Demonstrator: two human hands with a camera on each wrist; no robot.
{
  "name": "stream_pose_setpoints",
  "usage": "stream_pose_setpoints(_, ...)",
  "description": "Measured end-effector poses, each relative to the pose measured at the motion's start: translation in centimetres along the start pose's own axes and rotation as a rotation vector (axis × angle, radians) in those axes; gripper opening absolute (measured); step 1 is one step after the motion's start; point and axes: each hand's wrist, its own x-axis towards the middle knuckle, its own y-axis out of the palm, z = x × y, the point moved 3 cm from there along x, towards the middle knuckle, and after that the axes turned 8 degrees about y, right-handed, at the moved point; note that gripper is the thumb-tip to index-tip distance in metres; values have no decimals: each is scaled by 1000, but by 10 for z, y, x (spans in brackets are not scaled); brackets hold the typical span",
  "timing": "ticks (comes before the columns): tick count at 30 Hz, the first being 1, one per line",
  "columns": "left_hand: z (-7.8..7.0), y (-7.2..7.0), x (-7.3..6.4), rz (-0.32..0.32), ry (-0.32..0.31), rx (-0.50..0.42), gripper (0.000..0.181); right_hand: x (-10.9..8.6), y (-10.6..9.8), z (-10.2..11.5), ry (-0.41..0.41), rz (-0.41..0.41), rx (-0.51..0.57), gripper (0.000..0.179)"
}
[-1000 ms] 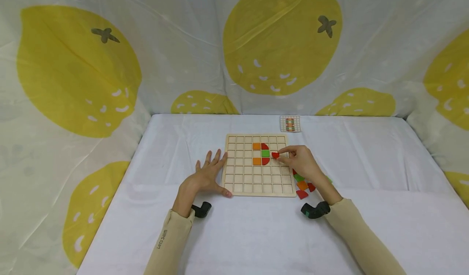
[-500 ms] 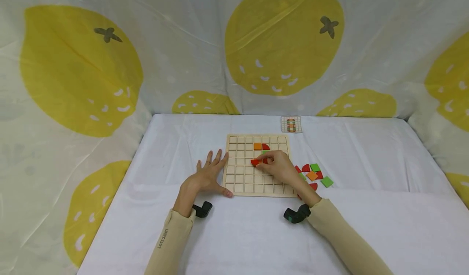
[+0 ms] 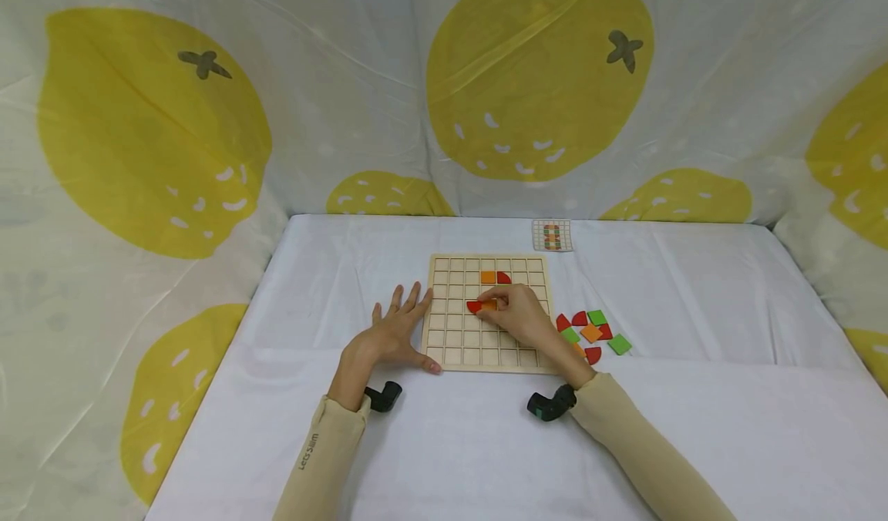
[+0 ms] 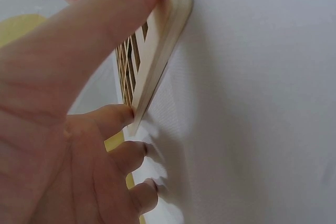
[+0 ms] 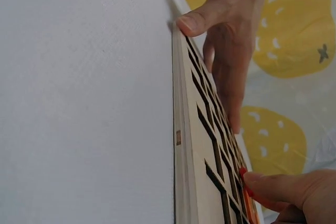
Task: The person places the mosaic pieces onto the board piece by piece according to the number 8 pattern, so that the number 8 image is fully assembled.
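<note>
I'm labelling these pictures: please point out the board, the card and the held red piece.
Board (image 3: 471, 339), head view, on a bare cell.
Card (image 3: 552, 236), head view, on its printed middle.
Held red piece (image 3: 473, 307), head view, on its uncovered part.

The left sleeve (image 3: 323, 458) reads "Lets" plus a blurred word.

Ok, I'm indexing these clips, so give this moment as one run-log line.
left hand: touches grid board edge | right hand: pinches red piece beside orange tile | loose pieces: right of board
</note>
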Motion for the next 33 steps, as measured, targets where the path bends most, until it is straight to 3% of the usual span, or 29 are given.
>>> stream_pose_setpoints(8, 10, 6, 4, -32, 43, -35, 146, 1, -2, -1, -2, -9, 1, 24)
stream_pose_setpoints(15, 9, 7, 6, -3, 0, -4, 143, 2, 0, 0, -14, -20, -2, 21)
stream_pose_setpoints(23, 30, 18, 19, 2, -6, 12, 148, 4, 4, 0, -34, -64, -1, 20)
stream_pose_setpoints(33, 13, 8, 8, -11, 11, -3, 146, 1, -6, -5, 2, -65, 10, 22)
